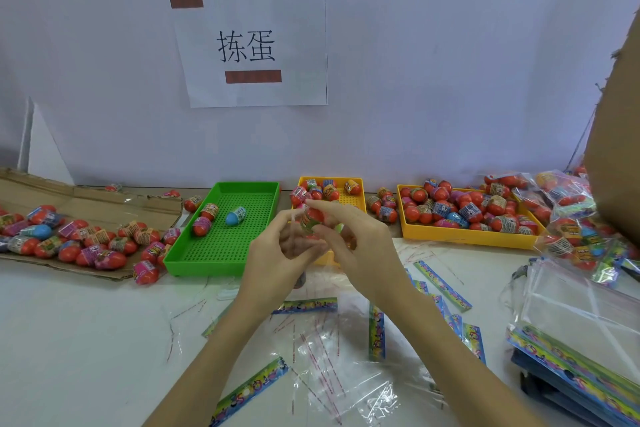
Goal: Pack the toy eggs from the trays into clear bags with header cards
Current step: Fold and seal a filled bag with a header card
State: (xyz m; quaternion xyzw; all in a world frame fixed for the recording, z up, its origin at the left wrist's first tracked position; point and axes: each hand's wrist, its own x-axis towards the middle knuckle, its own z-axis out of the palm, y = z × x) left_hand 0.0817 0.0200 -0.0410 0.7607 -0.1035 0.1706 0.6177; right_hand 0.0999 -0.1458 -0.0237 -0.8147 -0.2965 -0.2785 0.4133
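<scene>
Both my hands are raised together over the table in front of the small yellow tray (pixel 356 199). My left hand (pixel 277 253) and my right hand (pixel 360 253) hold a clear bag with a red toy egg (pixel 313 218) in it between their fingertips; more eggs show blurred behind my right fingers. The green tray (pixel 194 253) to the left holds three eggs, one of them blue (pixel 236 216). The big yellow tray (pixel 460 236) at the right is piled with eggs. Loose clear bags with colourful header cards (pixel 304 305) lie below my hands.
Flattened cardboard (pixel 104 201) at the left carries several loose eggs. Filled bags (pixel 568 204) heap up at the far right beside a cardboard box wall (pixel 620 149). A stack of unfilled bags (pixel 571 333) sits at the right front. A paper sign (pixel 249 45) hangs on the wall.
</scene>
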